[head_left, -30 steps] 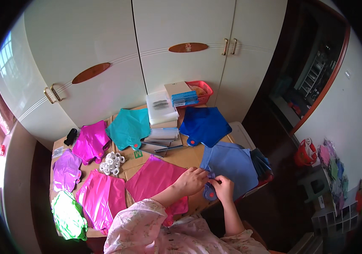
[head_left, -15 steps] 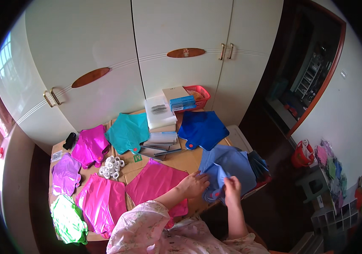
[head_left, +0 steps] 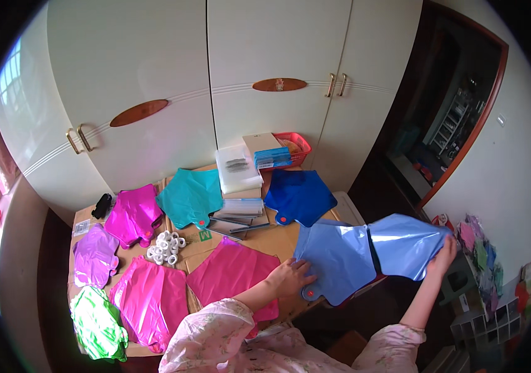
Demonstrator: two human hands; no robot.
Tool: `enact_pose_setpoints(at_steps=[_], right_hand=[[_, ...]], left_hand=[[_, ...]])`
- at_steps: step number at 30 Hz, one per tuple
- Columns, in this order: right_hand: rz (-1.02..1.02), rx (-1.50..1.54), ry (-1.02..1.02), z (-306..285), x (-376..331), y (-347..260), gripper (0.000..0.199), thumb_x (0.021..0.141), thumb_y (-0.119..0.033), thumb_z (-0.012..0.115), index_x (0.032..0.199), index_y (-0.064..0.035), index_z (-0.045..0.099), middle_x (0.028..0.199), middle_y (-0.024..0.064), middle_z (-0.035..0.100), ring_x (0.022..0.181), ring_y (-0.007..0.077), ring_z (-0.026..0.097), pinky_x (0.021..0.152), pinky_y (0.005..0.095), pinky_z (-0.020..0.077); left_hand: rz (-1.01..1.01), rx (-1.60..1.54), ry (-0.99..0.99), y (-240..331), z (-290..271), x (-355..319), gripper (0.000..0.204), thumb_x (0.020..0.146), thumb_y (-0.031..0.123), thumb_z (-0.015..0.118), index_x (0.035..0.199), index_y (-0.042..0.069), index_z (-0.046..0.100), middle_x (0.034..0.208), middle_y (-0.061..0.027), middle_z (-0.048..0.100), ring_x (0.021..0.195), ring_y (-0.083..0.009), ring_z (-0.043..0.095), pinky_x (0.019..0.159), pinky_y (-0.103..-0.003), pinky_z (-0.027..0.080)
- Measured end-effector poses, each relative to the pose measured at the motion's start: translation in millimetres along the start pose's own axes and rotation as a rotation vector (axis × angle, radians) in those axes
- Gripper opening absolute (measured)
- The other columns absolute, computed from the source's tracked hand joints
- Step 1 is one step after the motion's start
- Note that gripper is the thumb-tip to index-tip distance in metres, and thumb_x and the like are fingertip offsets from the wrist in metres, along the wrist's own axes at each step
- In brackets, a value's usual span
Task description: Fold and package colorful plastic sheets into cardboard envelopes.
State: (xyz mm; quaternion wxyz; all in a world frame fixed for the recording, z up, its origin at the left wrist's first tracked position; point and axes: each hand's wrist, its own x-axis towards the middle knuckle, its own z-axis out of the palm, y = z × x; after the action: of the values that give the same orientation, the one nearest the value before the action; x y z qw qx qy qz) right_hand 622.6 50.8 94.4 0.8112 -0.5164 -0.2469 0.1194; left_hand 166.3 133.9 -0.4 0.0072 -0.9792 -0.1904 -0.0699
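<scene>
A shiny light blue foil sheet (head_left: 405, 242), angular like an uninflated balloon, is lifted off to the right, its far corner pinched in my right hand (head_left: 443, 256). A pile of the same light blue sheets (head_left: 337, 255), with a rounded tab and red dot at its near end, lies on the right end of the cardboard. My left hand (head_left: 290, 276) rests on the pile's left edge, fingers stretched out. Just left of it is a pink foil pile (head_left: 231, 270). Beyond the light blue pile lies a dark blue foil pile (head_left: 301, 196).
Teal (head_left: 189, 196), magenta (head_left: 133, 214), purple (head_left: 96, 255), pink and green foil piles (head_left: 99, 323) cover the cardboard (head_left: 206, 248). White rings (head_left: 166, 247) sit in a heap. Behind are card stacks (head_left: 242, 208) and a red basket (head_left: 303, 149) against the cupboard.
My right hand has swung outward to the right, carrying a light blue sheet from over the pile. My left hand stays at the pile's left edge.
</scene>
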Motion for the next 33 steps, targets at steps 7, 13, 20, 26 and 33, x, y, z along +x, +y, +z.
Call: enact_pose_setpoints(at_steps=[7,13,20,26,33], right_hand=[[-0.659,-0.640,-0.326,175.1,-38.5,-6.7,0.019,0.094,-0.017,0.055,0.105,-0.0024,0.057,0.094,0.0124,0.064,0.089,0.0227,0.064,0.079,0.0331,0.0493],[-0.845,-0.914,-0.891,299.9,-126.4,108.2,0.013,0.090,-0.015,0.049,0.100,-0.0124,0.056,0.084,0.0162,0.065,0.075,0.0348,0.065,0.064,0.0462,0.0519],[-0.992,-0.892,-1.205,335.2,-190.2,195.6,0.010,0.083,-0.015,0.053,0.085,-0.0110,0.061,0.081,0.0104,0.064,0.076,0.0284,0.066,0.062,0.0415,0.0539],[-0.943,-1.005,-1.194,354.3,-216.1,183.3,0.017,0.077,-0.022,0.061,0.072,-0.0064,0.065,0.077,0.0104,0.065,0.073,0.0278,0.066,0.064,0.0403,0.0546],[-0.704,-1.050,-1.059,358.3,-209.4,204.8,0.016,0.075,-0.022,0.066,0.069,-0.0075,0.068,0.071,0.0134,0.066,0.067,0.0307,0.066,0.063,0.0425,0.0535]], left_hand=[[-0.024,-0.013,-0.004,-1.6,-2.6,-4.3,0.044,0.087,0.028,0.051,0.131,0.023,0.050,0.136,-0.0157,0.046,0.125,-0.0296,0.047,0.102,-0.048,0.037],[-0.022,-0.009,0.018,4.2,-15.9,-20.0,0.049,0.088,0.033,0.053,0.135,0.019,0.046,0.140,-0.0168,0.041,0.133,-0.0309,0.036,0.105,-0.050,0.032],[-0.209,-0.097,0.011,-12.2,-64.5,-97.9,0.049,0.088,0.039,0.055,0.131,0.016,0.051,0.141,-0.0142,0.041,0.136,-0.0333,0.030,0.109,-0.049,0.027],[-0.381,-0.124,0.095,-41.3,-85.8,-139.4,0.042,0.088,0.038,0.057,0.124,0.015,0.057,0.137,-0.0101,0.046,0.136,-0.0329,0.031,0.109,-0.049,0.026],[-0.368,-0.131,0.104,-62.3,-89.7,-121.9,0.040,0.086,0.035,0.060,0.119,0.013,0.058,0.130,-0.0084,0.053,0.131,-0.0312,0.038,0.106,-0.049,0.031]])
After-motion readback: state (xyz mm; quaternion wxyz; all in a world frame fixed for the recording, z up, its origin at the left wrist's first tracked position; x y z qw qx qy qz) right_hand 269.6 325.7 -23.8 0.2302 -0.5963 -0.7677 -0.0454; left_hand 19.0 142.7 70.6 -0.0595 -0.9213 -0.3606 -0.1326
